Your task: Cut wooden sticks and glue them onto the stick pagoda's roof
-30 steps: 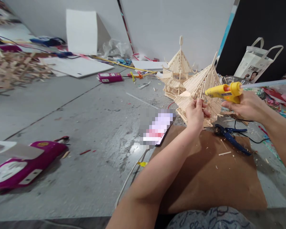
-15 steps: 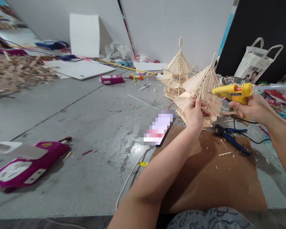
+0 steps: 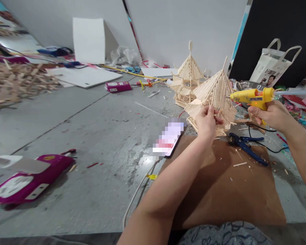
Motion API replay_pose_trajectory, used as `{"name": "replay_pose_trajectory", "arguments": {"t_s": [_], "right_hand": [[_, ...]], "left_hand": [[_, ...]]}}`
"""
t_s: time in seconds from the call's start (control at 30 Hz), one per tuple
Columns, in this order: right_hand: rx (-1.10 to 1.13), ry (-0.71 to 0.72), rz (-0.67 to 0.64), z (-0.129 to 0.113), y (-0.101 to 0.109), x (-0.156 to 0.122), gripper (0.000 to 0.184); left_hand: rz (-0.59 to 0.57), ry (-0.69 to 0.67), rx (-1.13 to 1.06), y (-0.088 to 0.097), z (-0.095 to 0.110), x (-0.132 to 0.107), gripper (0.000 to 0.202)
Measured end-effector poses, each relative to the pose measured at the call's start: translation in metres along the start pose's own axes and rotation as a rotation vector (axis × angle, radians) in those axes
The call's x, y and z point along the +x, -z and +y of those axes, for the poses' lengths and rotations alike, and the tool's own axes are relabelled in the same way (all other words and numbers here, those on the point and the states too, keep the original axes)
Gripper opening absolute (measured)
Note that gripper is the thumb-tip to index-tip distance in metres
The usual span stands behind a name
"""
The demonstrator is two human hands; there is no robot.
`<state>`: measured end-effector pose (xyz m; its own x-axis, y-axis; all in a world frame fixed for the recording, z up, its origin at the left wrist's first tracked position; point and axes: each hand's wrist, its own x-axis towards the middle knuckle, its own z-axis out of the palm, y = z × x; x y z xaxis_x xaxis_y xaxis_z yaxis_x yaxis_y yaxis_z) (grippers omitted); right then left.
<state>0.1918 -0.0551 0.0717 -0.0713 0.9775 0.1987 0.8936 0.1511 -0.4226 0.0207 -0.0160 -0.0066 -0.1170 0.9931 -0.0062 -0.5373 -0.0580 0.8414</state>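
Observation:
My left hand [image 3: 206, 120] is closed in a pinch at the lower roof edge of the nearer pavilion model [image 3: 215, 90], built of thin wooden sticks. What lies between its fingertips is too small to make out. My right hand [image 3: 272, 114] grips a yellow hot glue gun [image 3: 255, 97] by the handle, with a clear glue stick poking out of its back. The gun's nozzle points left, in front of the model's roof. Behind stands a second stick pavilion [image 3: 190, 75] with a looped finial. Blue-handled cutters [image 3: 247, 148] lie below my hands.
A brown board [image 3: 229, 190] lies before me, with wood scraps on it. Left of it are a phone [image 3: 172, 137] and its white cable [image 3: 132, 200]. Magenta power strips [image 3: 35, 177] rest on the grey tabletop. A pile of wooden sticks [image 3: 20, 81] sits far left, a white bag [image 3: 269, 69] back right.
The glue gun has drawn slightly to the right, away from the model's roof. My left hand stays at the roof edge. The whole view has shifted a little.

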Motion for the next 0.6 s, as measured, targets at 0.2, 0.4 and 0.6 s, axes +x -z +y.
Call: {"name": "replay_pose_trajectory", "arguments": {"t_s": [0.2, 0.4, 0.6], "right_hand": [[0.442, -0.026, 0.083, 0.01, -0.007, 0.006, 0.038], [0.808, -0.3, 0.17, 0.04, -0.019, 0.008, 0.041], [0.651, -0.55, 0.179, 0.105, -0.049, 0.016, 0.037]], "left_hand": [[-0.011, -0.021, 0.037, 0.002, 0.0, 0.001, 0.018], [-0.008, -0.017, 0.048, 0.003, 0.001, 0.003, 0.017], [-0.013, -0.038, 0.038, 0.003, 0.002, 0.0, 0.016]]}}
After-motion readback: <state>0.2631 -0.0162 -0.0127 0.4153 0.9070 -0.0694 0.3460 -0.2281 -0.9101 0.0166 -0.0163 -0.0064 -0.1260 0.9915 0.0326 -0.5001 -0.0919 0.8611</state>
